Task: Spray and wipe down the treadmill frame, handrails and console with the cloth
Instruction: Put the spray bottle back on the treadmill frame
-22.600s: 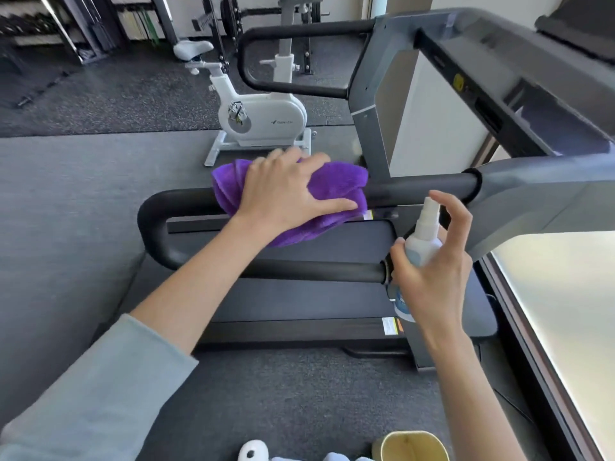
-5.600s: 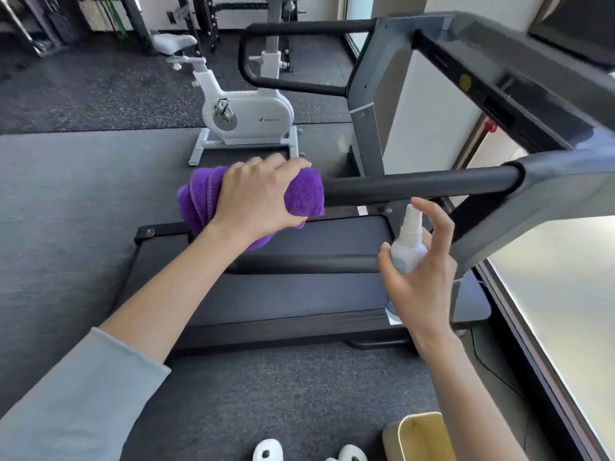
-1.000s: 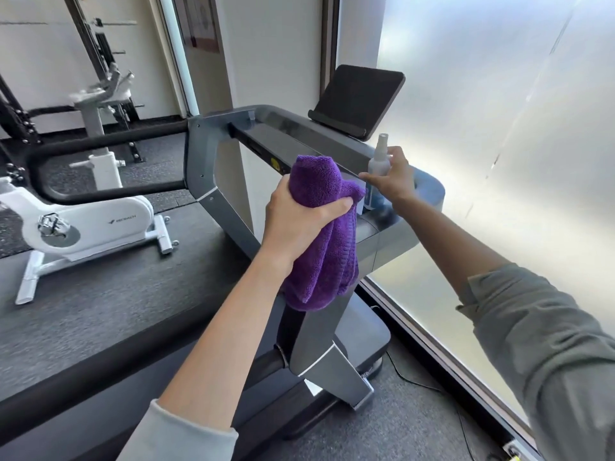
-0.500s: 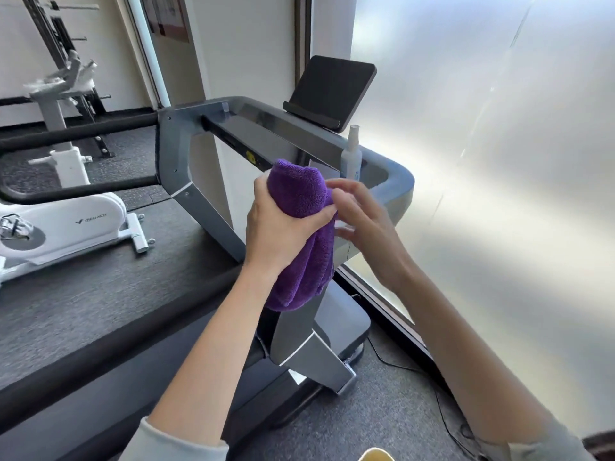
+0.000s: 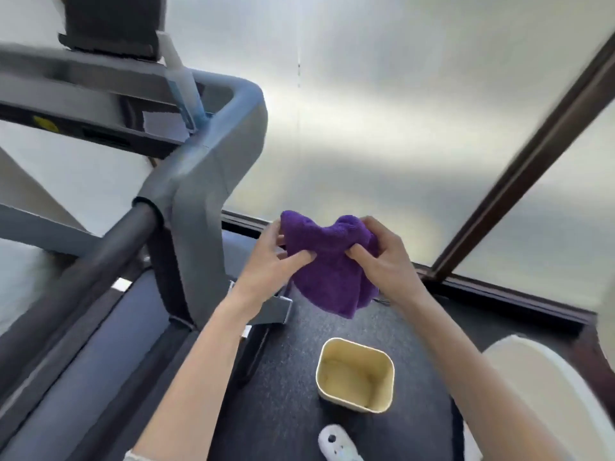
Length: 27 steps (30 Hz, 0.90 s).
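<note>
Both hands hold the purple cloth (image 5: 327,261) in mid-air, to the right of the treadmill. My left hand (image 5: 271,261) grips its left side and my right hand (image 5: 382,257) pinches its right side; the cloth hangs bunched between them. The spray bottle (image 5: 181,81) stands by itself on the grey console (image 5: 229,104), in its right corner, tilted in this view. The black handrail (image 5: 109,251) runs down to the left from the grey upright (image 5: 196,234). A dark screen (image 5: 113,21) sits atop the console.
A cream square bin (image 5: 355,374) stands on the dark floor below the cloth. A white shoe (image 5: 336,447) shows at the bottom edge. A frosted window (image 5: 399,111) with a dark frame (image 5: 519,168) fills the right. A white rounded object (image 5: 549,394) lies at lower right.
The spray bottle was set down on the console and my right hand let go of it. Both hands now hold the cloth, lower and to the right of the treadmill. The view tilted down.
</note>
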Motion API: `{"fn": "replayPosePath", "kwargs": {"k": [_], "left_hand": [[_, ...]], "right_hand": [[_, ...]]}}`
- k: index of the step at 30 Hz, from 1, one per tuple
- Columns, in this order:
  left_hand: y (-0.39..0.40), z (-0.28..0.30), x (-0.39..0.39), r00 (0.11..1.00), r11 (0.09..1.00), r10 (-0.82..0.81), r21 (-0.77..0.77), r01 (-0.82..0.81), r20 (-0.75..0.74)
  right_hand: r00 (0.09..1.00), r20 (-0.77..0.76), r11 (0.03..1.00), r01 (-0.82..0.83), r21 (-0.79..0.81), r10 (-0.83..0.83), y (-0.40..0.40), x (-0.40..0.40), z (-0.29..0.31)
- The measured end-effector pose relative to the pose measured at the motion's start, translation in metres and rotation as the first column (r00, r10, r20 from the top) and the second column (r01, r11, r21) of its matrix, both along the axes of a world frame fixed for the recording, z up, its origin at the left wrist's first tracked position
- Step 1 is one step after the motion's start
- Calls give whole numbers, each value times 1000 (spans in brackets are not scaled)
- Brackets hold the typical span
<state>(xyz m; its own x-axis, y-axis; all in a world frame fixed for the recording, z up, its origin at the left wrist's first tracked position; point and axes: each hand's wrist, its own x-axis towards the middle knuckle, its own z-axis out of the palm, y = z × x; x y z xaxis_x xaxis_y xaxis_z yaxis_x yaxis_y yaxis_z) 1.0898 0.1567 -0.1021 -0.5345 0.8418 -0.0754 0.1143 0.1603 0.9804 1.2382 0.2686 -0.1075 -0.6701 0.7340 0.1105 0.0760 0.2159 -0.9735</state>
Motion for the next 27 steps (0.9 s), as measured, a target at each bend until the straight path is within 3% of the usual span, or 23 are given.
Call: {"fn": "replayPosePath", "kwargs": {"k": [4,10,19,27], "left_hand": [[22,-66,24,993,993,-70,-104,60,-95],[71,-180,75,915,924,-327,-284,256,-237],[123,-359,115,842,775,-460,-590,226,-283],[131,-428,115,719,578,-629,-796,177,-297]], "right_hand": [[970,226,992,63,107,-86,16,57,-59],[849,522,996,54,64,-80,45,120,-170],[654,756,994,92,-56,-18,81,141,-351],[512,859,987,130,-97,17,76,129,-422]]}}
